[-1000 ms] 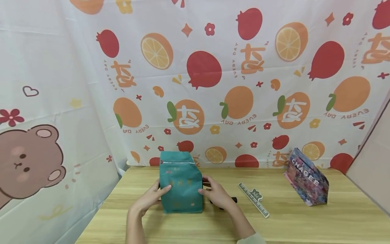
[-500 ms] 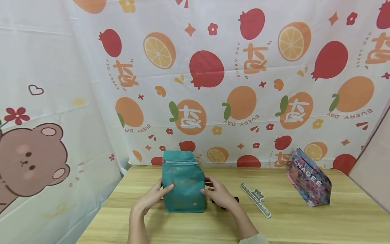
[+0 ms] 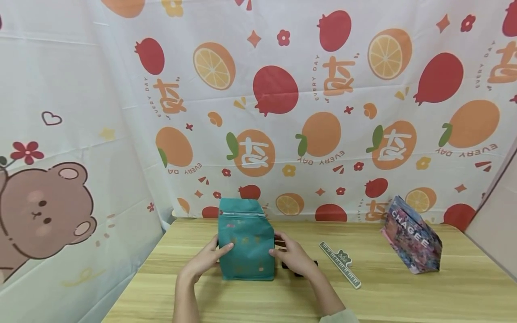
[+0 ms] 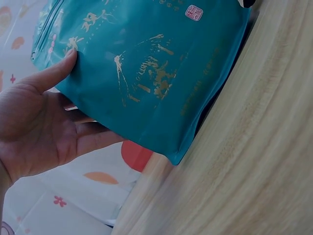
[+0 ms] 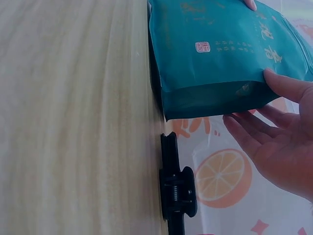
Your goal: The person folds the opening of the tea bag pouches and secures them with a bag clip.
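Note:
A teal pouch bag [image 3: 246,251] with gold print stands upright on the table, its zip-seal top folded slightly at the right. At its left side my left hand [image 4: 44,122] holds it, thumb on the front and fingers behind the edge. My right hand [image 5: 281,134] grips the opposite side, thumb at the front edge and fingertips reaching round the side panel. Close by that hand, a black spring clip [image 5: 177,193] lies on the table; the right hand and forearm partly cover it in the head view.
To the right lies a pale bag clip [image 3: 340,264] with a piano-key pattern and a green handle. Farther right a patterned CHAGEE pouch [image 3: 412,237] leans on the wooden table [image 3: 383,296]. A fruit-printed curtain [image 3: 274,143] hangs behind.
The whole head view has shifted slightly, so everything sits a little farther right. Both hands keep the same hold on the teal pouch bag, which stays in place on the table.

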Demonstrator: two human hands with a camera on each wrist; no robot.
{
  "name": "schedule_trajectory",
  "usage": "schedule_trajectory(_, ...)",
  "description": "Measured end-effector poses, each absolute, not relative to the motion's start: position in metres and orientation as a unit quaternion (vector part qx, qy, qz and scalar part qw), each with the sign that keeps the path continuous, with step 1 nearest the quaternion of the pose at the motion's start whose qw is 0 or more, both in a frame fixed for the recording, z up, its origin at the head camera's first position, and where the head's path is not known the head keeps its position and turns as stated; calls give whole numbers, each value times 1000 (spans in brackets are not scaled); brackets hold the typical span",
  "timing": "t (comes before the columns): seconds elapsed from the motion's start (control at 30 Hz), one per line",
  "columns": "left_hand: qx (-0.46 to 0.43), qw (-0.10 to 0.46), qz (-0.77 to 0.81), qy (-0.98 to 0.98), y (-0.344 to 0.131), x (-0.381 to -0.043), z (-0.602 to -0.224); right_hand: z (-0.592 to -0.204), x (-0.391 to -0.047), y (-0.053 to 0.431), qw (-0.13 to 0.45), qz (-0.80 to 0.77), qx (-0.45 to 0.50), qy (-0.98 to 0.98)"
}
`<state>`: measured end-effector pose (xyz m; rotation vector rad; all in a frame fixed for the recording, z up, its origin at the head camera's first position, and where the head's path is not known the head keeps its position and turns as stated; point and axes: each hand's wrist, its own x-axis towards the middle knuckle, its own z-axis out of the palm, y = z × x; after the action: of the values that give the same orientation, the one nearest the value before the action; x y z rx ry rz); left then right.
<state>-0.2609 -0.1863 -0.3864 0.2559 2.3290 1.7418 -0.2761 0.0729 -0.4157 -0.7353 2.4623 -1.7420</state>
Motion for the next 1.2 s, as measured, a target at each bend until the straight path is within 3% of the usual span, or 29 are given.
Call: schedule_trajectory(1.2,93,102,578,804,-182,-259,-387,-411,-272,78,28,-568,-229,790)
